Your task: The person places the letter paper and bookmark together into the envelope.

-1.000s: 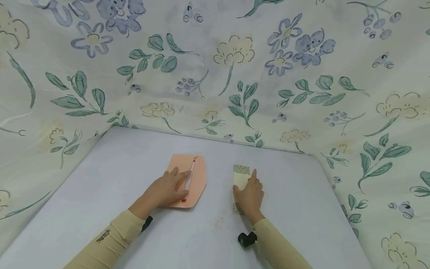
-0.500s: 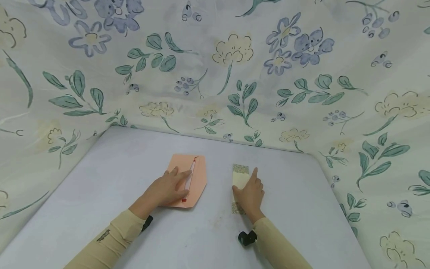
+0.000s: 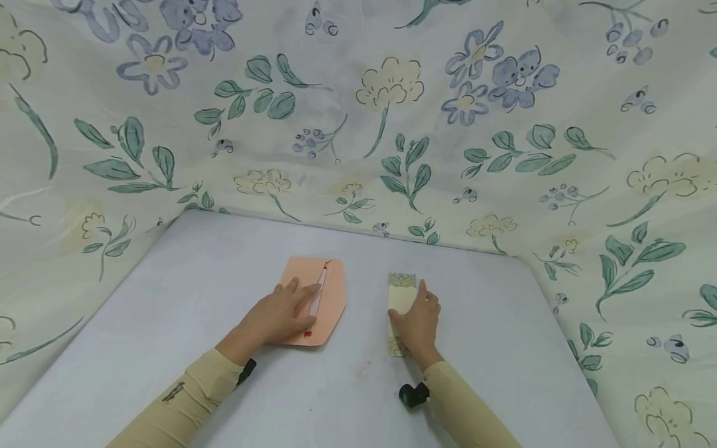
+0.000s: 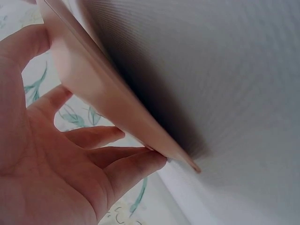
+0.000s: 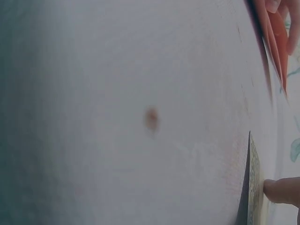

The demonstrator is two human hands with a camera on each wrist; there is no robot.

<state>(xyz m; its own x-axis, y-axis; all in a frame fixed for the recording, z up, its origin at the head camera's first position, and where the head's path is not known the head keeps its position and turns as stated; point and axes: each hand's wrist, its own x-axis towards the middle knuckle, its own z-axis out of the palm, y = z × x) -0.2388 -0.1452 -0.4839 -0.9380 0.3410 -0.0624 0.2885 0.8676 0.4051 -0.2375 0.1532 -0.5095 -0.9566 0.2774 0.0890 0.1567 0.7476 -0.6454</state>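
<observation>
A salmon-pink paper envelope [image 3: 330, 305] lies on the white table, with a white strip [image 3: 317, 292] with red ends showing along a slanting slit. My left hand [image 3: 280, 311] rests on it, fingers spread and fingertips touching its surface, as the left wrist view also shows on the envelope [image 4: 103, 93]. To the right lies a flat cream card [image 3: 401, 298] with glittery, speckled bands at both ends. My right hand [image 3: 417, 320] holds this card across its width, thumb at the left edge and fingers at the right. The palm hides part of the card.
The white table [image 3: 493, 348] reaches back to a flower-printed curtain [image 3: 336, 124] that hangs behind and along both sides. Black wrist cameras, such as the right one [image 3: 413, 395], sit under the sleeves, close above the tabletop. A small brownish stain [image 3: 365, 368] marks the table between the hands.
My right index finger has drawn in slightly towards the card's right edge. My left hand, the envelope and the card have stayed in place.
</observation>
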